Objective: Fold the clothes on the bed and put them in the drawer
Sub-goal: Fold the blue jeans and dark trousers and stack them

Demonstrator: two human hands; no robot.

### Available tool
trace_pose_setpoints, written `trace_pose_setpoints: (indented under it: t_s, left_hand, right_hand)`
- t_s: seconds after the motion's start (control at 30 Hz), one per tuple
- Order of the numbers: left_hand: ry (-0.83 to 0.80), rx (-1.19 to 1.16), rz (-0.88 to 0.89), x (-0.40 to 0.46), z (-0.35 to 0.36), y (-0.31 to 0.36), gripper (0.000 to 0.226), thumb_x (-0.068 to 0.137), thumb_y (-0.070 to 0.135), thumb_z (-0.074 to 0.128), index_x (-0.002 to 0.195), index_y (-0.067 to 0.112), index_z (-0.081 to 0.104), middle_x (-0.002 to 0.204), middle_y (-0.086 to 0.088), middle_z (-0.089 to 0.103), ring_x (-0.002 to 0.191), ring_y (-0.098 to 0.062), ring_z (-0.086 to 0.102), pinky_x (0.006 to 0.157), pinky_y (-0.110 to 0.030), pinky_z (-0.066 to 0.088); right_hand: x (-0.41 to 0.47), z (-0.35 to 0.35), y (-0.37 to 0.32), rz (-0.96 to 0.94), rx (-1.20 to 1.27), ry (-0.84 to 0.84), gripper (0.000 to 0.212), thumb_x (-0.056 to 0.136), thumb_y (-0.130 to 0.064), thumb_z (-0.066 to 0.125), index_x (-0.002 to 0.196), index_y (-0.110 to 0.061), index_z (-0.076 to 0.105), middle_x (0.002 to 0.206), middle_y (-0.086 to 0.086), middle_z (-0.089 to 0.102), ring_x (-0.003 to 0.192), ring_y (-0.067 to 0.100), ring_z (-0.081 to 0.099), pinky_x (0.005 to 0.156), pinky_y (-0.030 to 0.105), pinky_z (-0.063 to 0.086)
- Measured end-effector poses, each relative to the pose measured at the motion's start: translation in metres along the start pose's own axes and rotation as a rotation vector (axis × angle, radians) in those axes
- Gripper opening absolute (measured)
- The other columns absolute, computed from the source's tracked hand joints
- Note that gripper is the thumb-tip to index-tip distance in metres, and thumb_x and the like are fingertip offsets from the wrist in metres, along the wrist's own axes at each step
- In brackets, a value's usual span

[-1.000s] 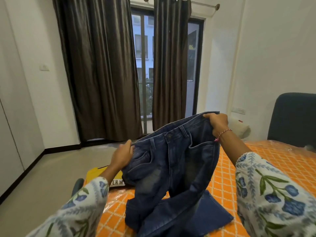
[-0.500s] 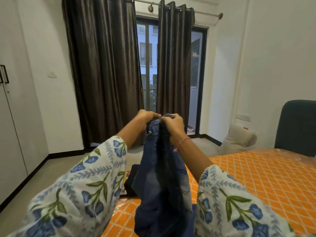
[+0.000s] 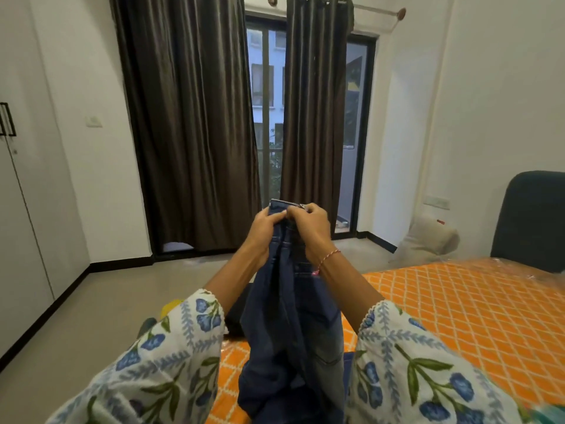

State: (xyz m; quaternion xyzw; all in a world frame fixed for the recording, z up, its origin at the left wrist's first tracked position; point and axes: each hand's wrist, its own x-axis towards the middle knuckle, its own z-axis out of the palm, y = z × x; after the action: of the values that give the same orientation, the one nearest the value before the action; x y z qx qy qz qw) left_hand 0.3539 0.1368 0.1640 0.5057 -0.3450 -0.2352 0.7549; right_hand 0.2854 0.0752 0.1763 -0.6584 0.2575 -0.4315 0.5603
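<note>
Both hands, left hand [image 3: 265, 228] and right hand [image 3: 308, 226], now pinch the jeans [image 3: 290, 325] waistband together, previously spread apart: lengthwise fold made above the bed [image 3: 458, 307].

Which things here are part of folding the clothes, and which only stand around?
Part of the job: jeans, left hand, right hand, bed.
Only standing around: curtains, dark chair, beige bag, wardrobe door.

Home bedroom, bed [image 3: 477, 304], dark curtains [image 3: 189, 123], probably wardrobe doors [image 3: 18, 209]
</note>
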Motion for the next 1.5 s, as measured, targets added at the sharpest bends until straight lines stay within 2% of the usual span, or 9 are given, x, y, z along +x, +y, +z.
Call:
trace_pose_setpoints:
  t_s: [0.13,0.3,0.47,0.67,0.87,1.0,1.17,1.33,1.5]
  left_hand:
    - [-0.203,0.041,0.043,-0.001,-0.007,0.003,0.033,0.081,0.029,0.063,0.108,0.010,0.060,0.100,-0.010,0.068,0.093,-0.022,0.066,0.087,-0.035,0.054]
    - [-0.082,0.396,0.177,0.007,-0.027,0.008,0.038,0.079,-0.018,0.053,0.105,0.008,0.055,0.091,-0.004,0.063,0.082,-0.016,0.060,0.070,-0.020,0.052]
    - [-0.019,0.014,0.089,0.008,-0.046,0.013,0.032,0.073,-0.015,0.036,0.086,0.007,0.056,0.082,-0.010,0.060,0.071,-0.021,0.056,0.058,-0.024,0.053]
    - [-0.202,-0.185,-0.143,-0.001,-0.067,0.030,0.038,0.041,0.018,0.067,0.077,0.006,0.072,0.076,-0.010,0.071,0.065,-0.024,0.067,0.060,-0.029,0.057]
    - [-0.059,-0.271,-0.138,-0.010,-0.082,-0.021,0.047,0.076,0.050,0.066,0.102,0.012,0.072,0.101,-0.007,0.072,0.092,-0.021,0.069,0.074,-0.030,0.058]
    - [-0.091,-0.084,-0.361,-0.037,-0.050,-0.074,0.045,0.077,0.023,0.066,0.117,0.002,0.064,0.101,-0.011,0.072,0.085,-0.022,0.071,0.077,-0.031,0.058]
    - [-0.038,-0.199,-0.105,-0.014,-0.062,-0.023,0.051,0.060,0.026,0.079,0.105,0.005,0.067,0.091,-0.008,0.074,0.078,-0.020,0.071,0.067,-0.028,0.059]
    - [-0.111,-0.184,-0.269,-0.005,-0.059,-0.007,0.037,0.094,0.027,0.047,0.088,0.007,0.077,0.089,-0.011,0.074,0.076,-0.023,0.071,0.065,-0.030,0.059]
    - [0.028,-0.252,-0.206,0.000,-0.068,-0.019,0.024,0.090,0.022,0.057,0.103,0.002,0.065,0.098,-0.015,0.069,0.075,-0.022,0.070,0.068,-0.030,0.058]
  right_hand:
    - [-0.006,-0.006,-0.009,0.047,0.123,-0.147,0.018,0.086,-0.026,0.055,0.083,-0.009,0.062,0.070,0.001,0.064,0.072,0.016,0.059,0.069,0.031,0.053]
    - [-0.008,-0.023,0.011,0.073,0.342,-0.355,0.025,0.091,-0.004,0.039,0.083,-0.009,0.061,0.074,0.000,0.058,0.070,0.010,0.054,0.068,0.023,0.043]
    - [0.005,-0.058,0.076,-0.084,0.008,0.022,0.021,0.086,-0.010,0.067,0.105,-0.010,0.056,0.098,0.007,0.060,0.090,0.019,0.057,0.075,0.023,0.050]
    - [0.012,-0.071,0.072,0.215,0.402,-0.408,0.040,0.085,-0.020,0.067,0.123,-0.011,0.056,0.118,0.009,0.065,0.099,0.022,0.066,0.079,0.029,0.057]
    - [0.024,-0.060,0.019,0.075,0.437,-0.121,0.014,0.080,-0.010,0.073,0.093,-0.006,0.067,0.093,0.012,0.070,0.080,0.025,0.067,0.071,0.033,0.059]
    - [0.045,-0.059,0.000,0.102,0.344,0.014,0.032,0.075,-0.018,0.079,0.099,0.000,0.066,0.102,0.016,0.069,0.085,0.028,0.067,0.073,0.035,0.058]
    - [0.072,-0.098,-0.002,0.094,-0.169,0.010,0.082,0.059,-0.062,0.077,0.115,-0.003,0.064,0.113,0.008,0.067,0.099,0.026,0.065,0.091,0.042,0.053]
    - [0.080,-0.106,-0.024,0.136,0.066,-0.176,0.052,0.081,-0.044,0.070,0.118,-0.009,0.063,0.106,0.011,0.070,0.084,0.022,0.069,0.063,0.028,0.057]
    - [0.081,-0.103,-0.022,0.082,0.327,-0.143,0.026,0.089,-0.036,0.062,0.103,-0.014,0.064,0.099,0.009,0.070,0.084,0.024,0.067,0.061,0.030,0.058]
